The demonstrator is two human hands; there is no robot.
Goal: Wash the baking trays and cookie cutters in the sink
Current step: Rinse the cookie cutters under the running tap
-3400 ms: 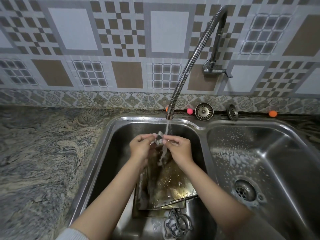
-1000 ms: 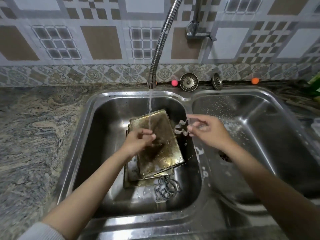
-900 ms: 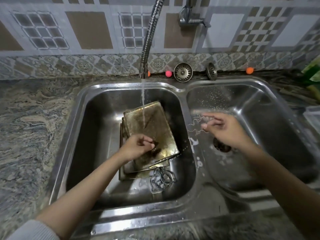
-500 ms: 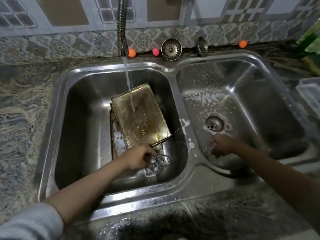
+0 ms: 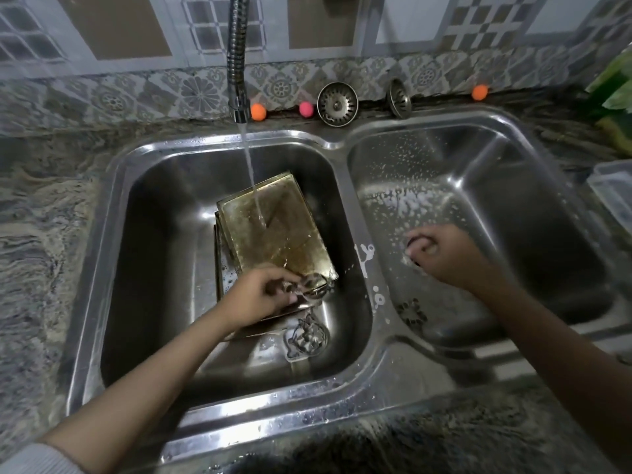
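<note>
Left basin: our left hand (image 5: 263,295) pinches a cookie cutter (image 5: 313,285) beside stacked baking trays (image 5: 277,227); our right hand (image 5: 441,254) is curled, contents unclear.

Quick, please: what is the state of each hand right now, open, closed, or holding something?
Left hand: closed, pinching a cookie cutter over the baking trays.
Right hand: fingers curled in the right basin; cannot tell what it holds.

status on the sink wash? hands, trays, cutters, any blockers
Left hand grips a cookie cutter over the stacked trays, left basin. Right hand curled over right-basin drain, contents unclear. One cutter in right basin, more beside trays. Tap running; no blockers.
</note>
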